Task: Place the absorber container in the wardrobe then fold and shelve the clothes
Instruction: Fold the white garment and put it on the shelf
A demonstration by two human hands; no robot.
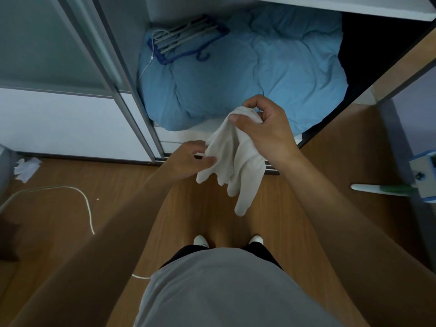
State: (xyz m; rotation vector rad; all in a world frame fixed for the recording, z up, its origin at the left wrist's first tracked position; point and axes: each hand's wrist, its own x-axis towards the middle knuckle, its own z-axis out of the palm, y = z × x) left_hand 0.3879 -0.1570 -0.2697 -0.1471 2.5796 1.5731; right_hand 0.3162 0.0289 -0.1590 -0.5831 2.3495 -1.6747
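Head view looks straight down at a person standing before the open wardrobe (132,74); the step in hand seems to be the folding part of the task, with a small cloth item rather than a garment. The right hand (266,128), at centre frame, pinches the cuff end of a pair of white gloves (236,166) between thumb and curled fingers, so that the glove fingers hang down toward the floor (70,173); the left hand (191,159), just below and left of it, has its thumb and fingertips closed on the side edge of the same cloth. The gloves hang in the air in front of the wardrobe opening, touching nothing but the two hands.

Inside the wardrobe, in the upper middle of the frame, a blue duvet (271,67) fills the bottom compartment; a hanger rack (184,41) lies on its upper left part; a pale shelf (330,5) runs along the top edge. No absorber container can be told for certain; a blue-and-white box (424,175) at the right edge is cut off, and I cannot tell what it is.

Next, I judge, the left hand should draw the loose edge level with the cuffs, the pair be doubled over flat, and then carried up to the shelf; limp cloth will slip unless both pinches hold. A cable (87,204) lies on the floor at lower left, near the feet.
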